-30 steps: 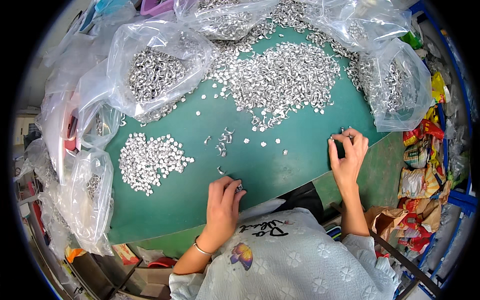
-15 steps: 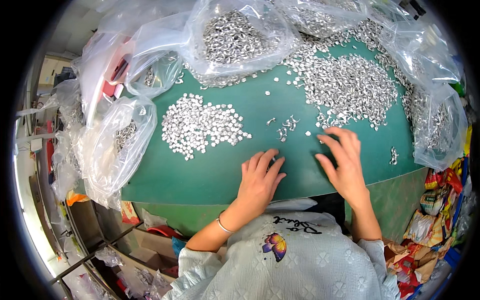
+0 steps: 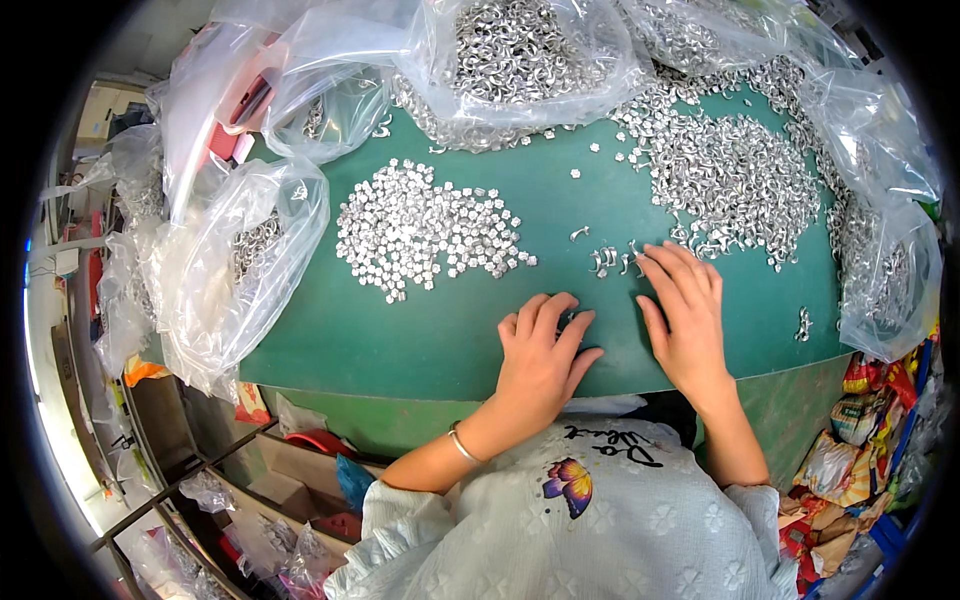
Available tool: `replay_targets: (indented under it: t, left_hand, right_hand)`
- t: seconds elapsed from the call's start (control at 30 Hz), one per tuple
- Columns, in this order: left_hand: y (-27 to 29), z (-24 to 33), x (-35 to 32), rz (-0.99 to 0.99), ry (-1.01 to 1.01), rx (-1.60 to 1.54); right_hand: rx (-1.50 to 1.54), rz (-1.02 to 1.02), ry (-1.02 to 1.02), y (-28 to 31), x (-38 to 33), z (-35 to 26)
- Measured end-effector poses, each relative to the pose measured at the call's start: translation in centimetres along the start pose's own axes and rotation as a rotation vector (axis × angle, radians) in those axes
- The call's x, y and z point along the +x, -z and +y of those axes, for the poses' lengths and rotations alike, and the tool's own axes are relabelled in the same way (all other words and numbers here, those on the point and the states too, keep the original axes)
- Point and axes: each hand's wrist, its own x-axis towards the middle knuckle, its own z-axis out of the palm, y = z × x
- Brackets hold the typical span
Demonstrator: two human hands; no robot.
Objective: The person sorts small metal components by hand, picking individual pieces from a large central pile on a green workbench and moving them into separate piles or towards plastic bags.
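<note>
Metal pieces lie at the fingertips of the open, flat right hand; left hand rests open, so picking singly seems advisable.

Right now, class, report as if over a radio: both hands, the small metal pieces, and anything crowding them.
Left hand flat on green table, empty. Right hand fingertips at a few loose silver pieces. Sorted pile left; clear bags crowd edges.

Both hands lay flat on the green surface at lower centre: left hand, right hand touching small silver pieces (loosely scattered).
</note>
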Motion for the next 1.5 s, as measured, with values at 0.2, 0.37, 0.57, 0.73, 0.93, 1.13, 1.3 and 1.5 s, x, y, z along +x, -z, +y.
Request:
replay_targets:
  t: [0.2,0.37,0.57,0.73,0.93,1.13,1.3,1.5]
  left_hand:
    - [0.0,-0.8,-1.1,0.013,0.022,-0.066]
    - [0.2,0.2,-0.7,0.026,0.066,-0.053]
    - [0.0,-0.7,-1.3,0.040,0.049,-0.062]
    - [0.6,0.1,0.9,0.076,0.032,-0.020]
    - [1.5,-0.6,1.9,0.138,0.063,-0.022]
    - [1.2,-0.7,0.5,0.084,0.094,-0.042]
    - [1.3,-0.4,1.2,0.124,0.093,-0.024]
    - [1.1,-0.8,3.1,0.115,0.081,0.028]
  right_hand:
    - [0.041,-0.067,0.037,0.6,-1.5,-0.7]
    - [0.049,0.041,-0.083,0.2,-0.3,-0.1]
    - [0.023,0.074,-0.052,0.3,-0.9,-0.6]
    - [0.017,0.110,-0.061,-0.1,-1.4,-0.8]
    - [0.341,-0.033,-0.099,-1.0,-1.2,-3.0]
    - [0.321,0.051,-0.183,0.1,-1.6,-1.3]
    - [0.040,0.139,-0.109,-1.1,0.6,-2.1]
    - [0.021,0.071,-0.007,-0.7,-0.6,-1.6]
